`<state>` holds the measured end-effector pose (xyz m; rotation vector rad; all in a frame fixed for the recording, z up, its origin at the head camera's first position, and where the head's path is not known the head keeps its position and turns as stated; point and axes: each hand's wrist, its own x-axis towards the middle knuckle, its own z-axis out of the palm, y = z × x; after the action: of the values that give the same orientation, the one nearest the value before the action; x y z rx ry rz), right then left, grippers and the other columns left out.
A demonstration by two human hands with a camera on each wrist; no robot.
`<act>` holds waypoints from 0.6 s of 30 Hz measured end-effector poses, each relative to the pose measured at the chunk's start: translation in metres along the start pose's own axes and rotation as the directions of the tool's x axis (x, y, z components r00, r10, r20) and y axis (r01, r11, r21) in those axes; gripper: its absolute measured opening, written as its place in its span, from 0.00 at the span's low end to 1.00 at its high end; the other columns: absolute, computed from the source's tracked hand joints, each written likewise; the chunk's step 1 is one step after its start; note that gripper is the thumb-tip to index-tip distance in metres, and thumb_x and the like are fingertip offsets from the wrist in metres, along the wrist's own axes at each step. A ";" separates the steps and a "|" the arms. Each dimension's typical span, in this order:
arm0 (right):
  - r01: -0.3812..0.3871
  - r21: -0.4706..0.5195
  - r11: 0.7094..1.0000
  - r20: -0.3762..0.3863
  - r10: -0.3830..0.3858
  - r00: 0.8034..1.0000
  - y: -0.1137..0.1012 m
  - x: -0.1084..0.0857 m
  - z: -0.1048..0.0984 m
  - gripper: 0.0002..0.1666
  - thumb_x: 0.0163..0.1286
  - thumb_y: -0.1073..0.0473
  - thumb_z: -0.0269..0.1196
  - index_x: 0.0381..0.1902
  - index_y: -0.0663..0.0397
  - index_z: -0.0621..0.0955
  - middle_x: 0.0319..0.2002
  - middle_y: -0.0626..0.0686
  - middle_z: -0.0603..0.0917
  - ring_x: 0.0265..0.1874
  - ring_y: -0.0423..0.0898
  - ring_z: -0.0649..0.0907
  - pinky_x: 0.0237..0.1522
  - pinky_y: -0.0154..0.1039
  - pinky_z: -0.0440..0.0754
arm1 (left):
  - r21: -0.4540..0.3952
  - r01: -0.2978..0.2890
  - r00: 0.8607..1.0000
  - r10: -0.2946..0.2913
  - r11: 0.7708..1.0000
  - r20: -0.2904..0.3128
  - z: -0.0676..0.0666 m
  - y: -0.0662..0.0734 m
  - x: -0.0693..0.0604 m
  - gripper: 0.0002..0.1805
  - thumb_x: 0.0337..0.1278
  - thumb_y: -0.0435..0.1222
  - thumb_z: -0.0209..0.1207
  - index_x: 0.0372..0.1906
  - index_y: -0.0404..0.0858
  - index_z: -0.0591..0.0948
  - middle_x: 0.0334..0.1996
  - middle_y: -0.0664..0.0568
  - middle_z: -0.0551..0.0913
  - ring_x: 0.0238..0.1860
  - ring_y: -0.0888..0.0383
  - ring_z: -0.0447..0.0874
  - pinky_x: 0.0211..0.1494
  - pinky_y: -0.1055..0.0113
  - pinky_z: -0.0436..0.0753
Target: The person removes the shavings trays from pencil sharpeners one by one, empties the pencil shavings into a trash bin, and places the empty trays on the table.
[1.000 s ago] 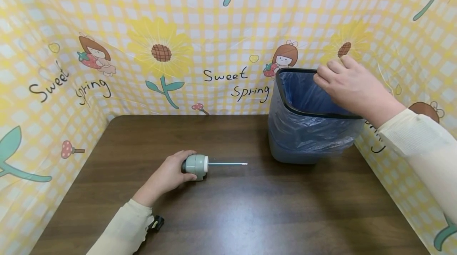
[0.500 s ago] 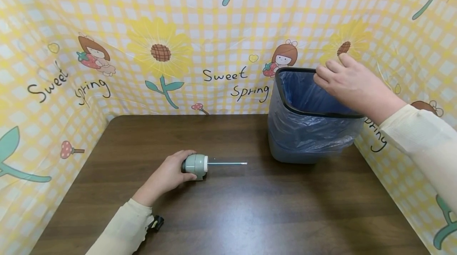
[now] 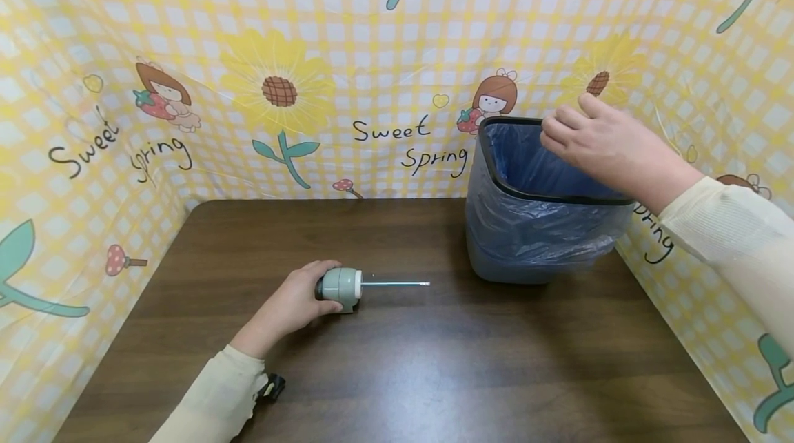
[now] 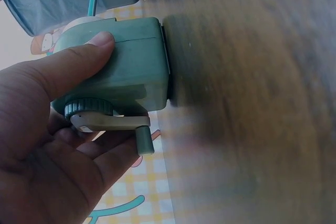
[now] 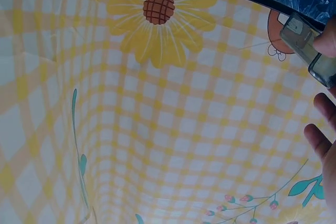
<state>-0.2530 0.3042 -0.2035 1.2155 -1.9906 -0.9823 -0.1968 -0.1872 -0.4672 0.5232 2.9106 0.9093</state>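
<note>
On the table, my left hand [image 3: 304, 298] grips a green hand-crank pencil sharpener [image 3: 340, 288] from its crank side. A blue pencil [image 3: 393, 284] sticks out of its front, pointing right. The left wrist view shows the thumb on the sharpener's body and the crank handle [image 4: 145, 140] beside the palm. Over the mouth of the trash can [image 3: 496, 240], my right hand [image 3: 604, 147] is raised. In the right wrist view it pinches a small clear plastic shavings box [image 5: 298, 38] near the can's rim; the head view hides this box behind the hand.
A blue bag lines the trash can, folded over its black rim [image 3: 527, 195], at the table's back right. Yellow checked cloth [image 3: 384, 71] hangs behind and along both sides of the brown wooden table [image 3: 403, 360].
My right hand has shifted slightly left above the trash can. The left hand, the sharpener and the pencil stay where they were.
</note>
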 end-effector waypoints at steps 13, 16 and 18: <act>0.075 -0.066 0.995 0.006 -0.075 0.997 0.001 -0.002 0.004 0.11 0.71 0.76 0.51 0.49 0.70 0.74 0.43 0.65 0.72 0.39 0.60 0.69 0.41 0.51 0.67 | -0.002 -0.021 1.000 0.021 1.000 -0.016 0.000 0.000 0.000 0.41 0.47 0.41 0.79 0.68 0.42 0.75 0.58 0.47 0.81 0.48 0.50 0.81 0.50 0.51 0.82; 0.064 -0.057 0.996 -0.016 -0.065 0.998 0.003 -0.003 0.002 0.18 0.76 0.74 0.36 0.49 0.70 0.74 0.43 0.65 0.72 0.39 0.60 0.69 0.41 0.51 0.67 | -0.003 -0.021 1.000 0.021 1.000 -0.017 0.000 0.000 0.000 0.41 0.47 0.42 0.79 0.68 0.42 0.75 0.58 0.47 0.81 0.48 0.50 0.81 0.50 0.51 0.82; 0.059 -0.051 0.997 -0.026 -0.061 0.998 0.004 -0.003 0.001 0.22 0.77 0.74 0.32 0.49 0.70 0.75 0.44 0.65 0.72 0.39 0.60 0.69 0.41 0.51 0.67 | -0.003 -0.018 1.000 0.018 1.000 -0.018 0.000 -0.001 0.000 0.40 0.47 0.42 0.79 0.68 0.43 0.75 0.58 0.47 0.81 0.48 0.50 0.81 0.50 0.51 0.82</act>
<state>-0.2545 0.3085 -0.2013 1.2614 -1.9065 -1.0331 -0.1968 -0.1880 -0.4673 0.5443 2.9246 0.9252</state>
